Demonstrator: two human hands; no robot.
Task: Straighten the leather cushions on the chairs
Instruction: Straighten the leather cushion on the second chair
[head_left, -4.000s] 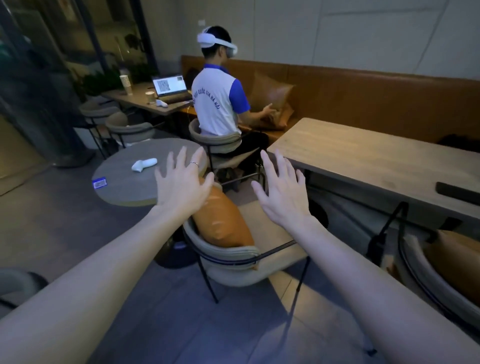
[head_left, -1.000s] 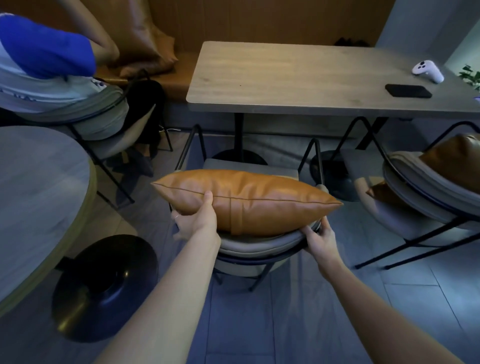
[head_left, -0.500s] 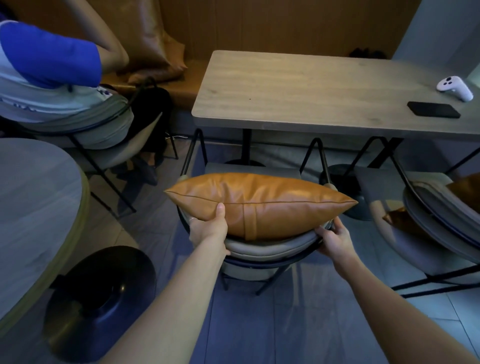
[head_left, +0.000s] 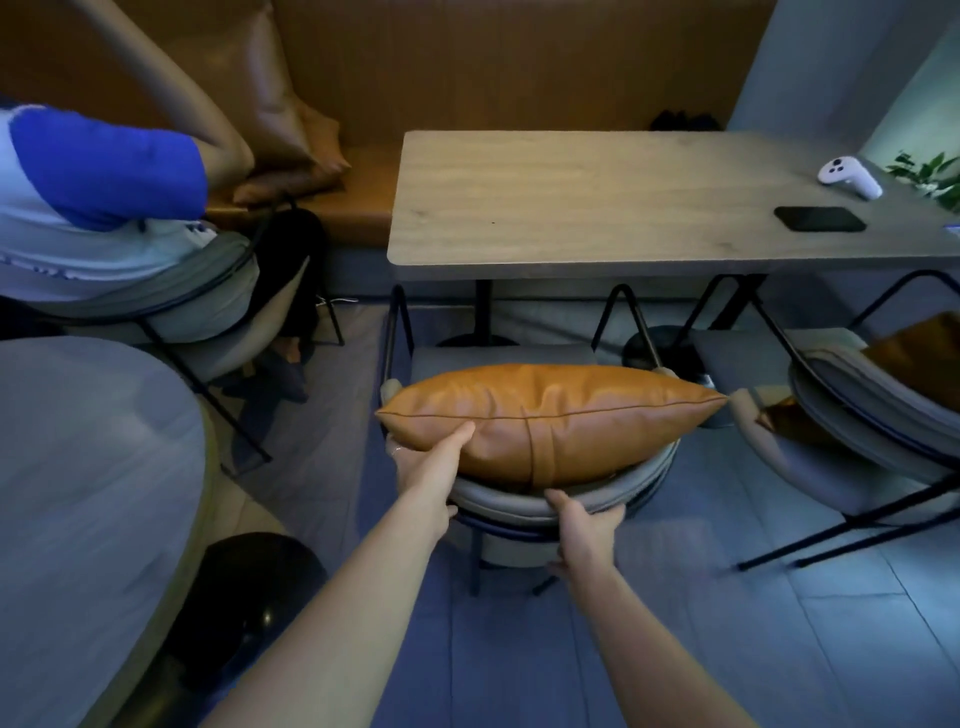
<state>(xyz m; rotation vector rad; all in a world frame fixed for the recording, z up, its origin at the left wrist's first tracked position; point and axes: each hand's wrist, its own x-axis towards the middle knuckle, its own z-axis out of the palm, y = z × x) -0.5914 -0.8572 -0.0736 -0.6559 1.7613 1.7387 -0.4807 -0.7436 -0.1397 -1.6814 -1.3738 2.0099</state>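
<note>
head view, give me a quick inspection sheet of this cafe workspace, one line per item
surface: grey chair at the wooden table, tiled floor.
job's things: tan leather cushion lying level along the chair's backrest; a second tan cushion on the chair to the right.
clutter: white controller and black phone on the table.
hands: left hand grips the cushion's left end; right hand on the backrest rim just under the cushion.
cables: a white cable on the floor near the bench.
surroundings: seated person at left, round table, leather bench.
</note>
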